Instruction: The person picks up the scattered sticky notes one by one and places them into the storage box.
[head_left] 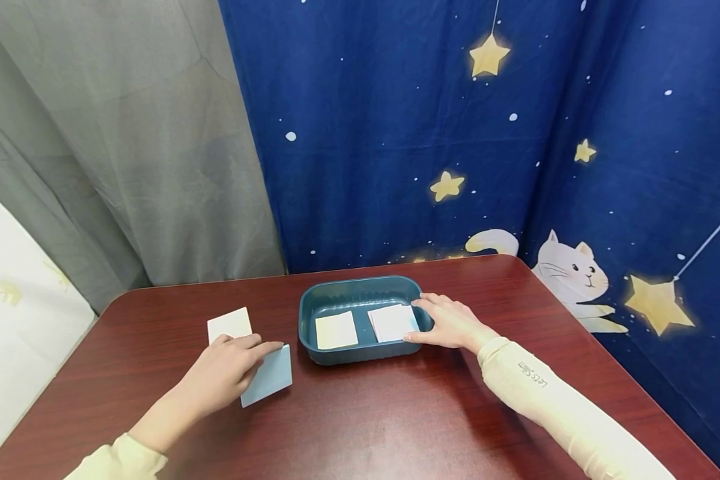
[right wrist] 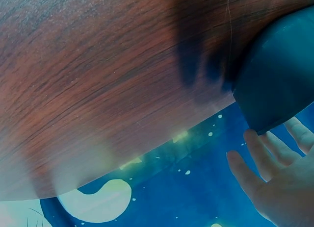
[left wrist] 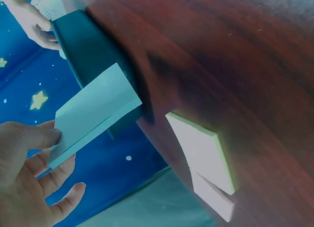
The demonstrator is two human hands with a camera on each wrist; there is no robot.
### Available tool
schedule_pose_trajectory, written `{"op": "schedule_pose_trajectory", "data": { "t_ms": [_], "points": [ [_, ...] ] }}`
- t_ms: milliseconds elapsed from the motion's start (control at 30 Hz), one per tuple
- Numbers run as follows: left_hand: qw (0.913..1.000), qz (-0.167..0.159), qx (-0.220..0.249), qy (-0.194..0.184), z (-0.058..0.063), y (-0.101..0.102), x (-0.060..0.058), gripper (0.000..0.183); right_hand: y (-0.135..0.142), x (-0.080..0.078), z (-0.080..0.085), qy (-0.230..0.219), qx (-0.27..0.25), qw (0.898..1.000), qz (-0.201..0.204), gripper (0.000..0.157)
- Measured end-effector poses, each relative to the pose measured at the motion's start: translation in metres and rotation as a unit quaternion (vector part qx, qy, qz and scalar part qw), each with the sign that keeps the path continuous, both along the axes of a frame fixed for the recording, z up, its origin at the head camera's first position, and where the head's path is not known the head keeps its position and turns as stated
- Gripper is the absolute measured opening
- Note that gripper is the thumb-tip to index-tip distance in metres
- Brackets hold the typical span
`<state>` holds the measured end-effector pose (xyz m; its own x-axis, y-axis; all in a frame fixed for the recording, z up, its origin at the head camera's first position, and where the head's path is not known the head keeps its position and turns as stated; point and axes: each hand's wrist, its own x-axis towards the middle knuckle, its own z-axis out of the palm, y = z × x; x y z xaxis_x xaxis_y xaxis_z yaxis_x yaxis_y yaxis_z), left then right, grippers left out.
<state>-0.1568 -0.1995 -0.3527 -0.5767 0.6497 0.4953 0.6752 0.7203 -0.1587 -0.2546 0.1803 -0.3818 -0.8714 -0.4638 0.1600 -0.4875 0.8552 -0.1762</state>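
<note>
My left hand [head_left: 231, 367] pinches a light-blue sticky note pad [left wrist: 95, 114] between thumb and fingers, above the table and left of the box. Beyond that hand lie a pale yellow-edged sticky note pad [left wrist: 201, 151] and a whitish pad [left wrist: 212, 195], touching or overlapping. At the right end of a dark teal box [head_left: 360, 357], my right hand [head_left: 450, 323] reaches over the rim with fingers extended, close to a stack of white notes [head_left: 390, 325]. Whether it touches the stack is unclear. A pale yellow pad [head_left: 336, 331] lies in the box's left half.
The reddish-brown wooden table [head_left: 360, 427] has its far edge just behind the box. Beyond it hang a grey curtain [head_left: 156, 133] and a blue star-patterned curtain [head_left: 384, 133].
</note>
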Motion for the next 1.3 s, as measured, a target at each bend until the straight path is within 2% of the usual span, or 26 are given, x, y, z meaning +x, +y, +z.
{"op": "schedule_pose_trajectory", "data": {
  "t_ms": [267, 533, 900, 1300],
  "points": [
    [0.9999, 0.005, -0.009, 0.001, 0.017, 0.006, -0.004, 0.035, 0.0, 0.001, 0.0, 0.0, -0.002, 1.0, -0.001, 0.082],
    [0.9994, -0.002, -0.027, 0.02, 0.03, 0.014, -0.012, 0.039, 0.0, 0.0, 0.001, 0.003, -0.002, 1.0, 0.0, 0.083],
    [0.9987, -0.003, -0.043, 0.026, 0.038, 0.03, -0.025, 0.035, 0.0, 0.0, 0.001, -0.004, -0.006, 1.0, 0.003, 0.083],
    [0.9992, -0.005, -0.031, 0.026, 0.042, 0.045, -0.041, 0.033, 0.001, 0.0, -0.001, -0.005, -0.005, 1.0, 0.001, 0.083]
  ]
}}
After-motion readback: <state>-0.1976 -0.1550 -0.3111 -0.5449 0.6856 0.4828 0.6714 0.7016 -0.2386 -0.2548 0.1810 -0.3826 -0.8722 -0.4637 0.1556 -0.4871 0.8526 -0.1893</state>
